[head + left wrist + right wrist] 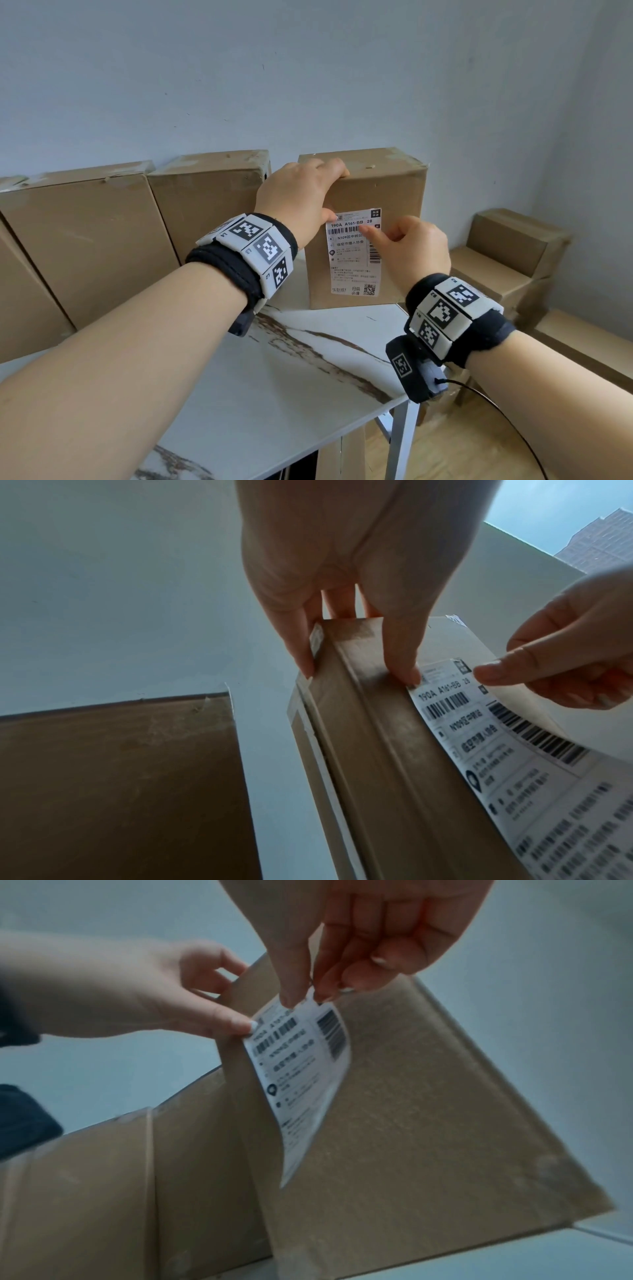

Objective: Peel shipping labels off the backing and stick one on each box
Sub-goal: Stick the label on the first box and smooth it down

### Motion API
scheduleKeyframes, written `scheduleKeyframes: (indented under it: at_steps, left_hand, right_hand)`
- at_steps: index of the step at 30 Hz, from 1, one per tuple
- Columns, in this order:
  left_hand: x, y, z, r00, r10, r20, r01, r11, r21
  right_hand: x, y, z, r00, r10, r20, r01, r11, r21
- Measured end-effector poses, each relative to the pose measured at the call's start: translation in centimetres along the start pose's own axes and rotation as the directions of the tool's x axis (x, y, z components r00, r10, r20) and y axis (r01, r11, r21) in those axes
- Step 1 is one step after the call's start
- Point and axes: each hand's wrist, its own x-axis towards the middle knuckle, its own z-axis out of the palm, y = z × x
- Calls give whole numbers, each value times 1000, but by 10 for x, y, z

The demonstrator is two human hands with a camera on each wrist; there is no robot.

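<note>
Gripping the upright box (pixel 387 192) by its top with the left hand (pixel 301 195), thumb pinning the shipping label (pixel 354 253) against its front, the right hand (pixel 416 250) is pinching the label's top edge, risking creases if lowered crooked.

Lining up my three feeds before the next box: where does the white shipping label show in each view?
Head: shipping label sits centre-right, on the front of the upright box.
Left wrist: label runs down the right side, beside the box edge.
Right wrist: label hangs at centre, curling off the box face.
Shared landmark: the left hand thumb on the label's top-left corner.
</note>
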Motion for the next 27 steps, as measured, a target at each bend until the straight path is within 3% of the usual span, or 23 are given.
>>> scheduleKeyframes:
  at_steps: [6,13,17,23,27]
  left_hand:
    - [2,-2,0,1000,-2,-13,2,1000,-6]
    - [3,-4,1,1000,6,-15,-7,1000,-26]
    - [2,-5,1,1000,14,4,-14,1000,-7]
    - [2,-4,0,1000,15,18,-16,999,33]
    - [4,-6,-2,999,26,30,-28,999,43]
  right_hand:
    - [8,-19,4,999,17,35,-18,1000,14]
    - [18,-2,-10,993,112,23,-114,985,131]
    - [11,-4,-6,997,72,11,-73,988,135]
    - [1,-22,13,991,-57,118,9,927,375]
    - [6,-17,14,977,-15,212,-94,862,497]
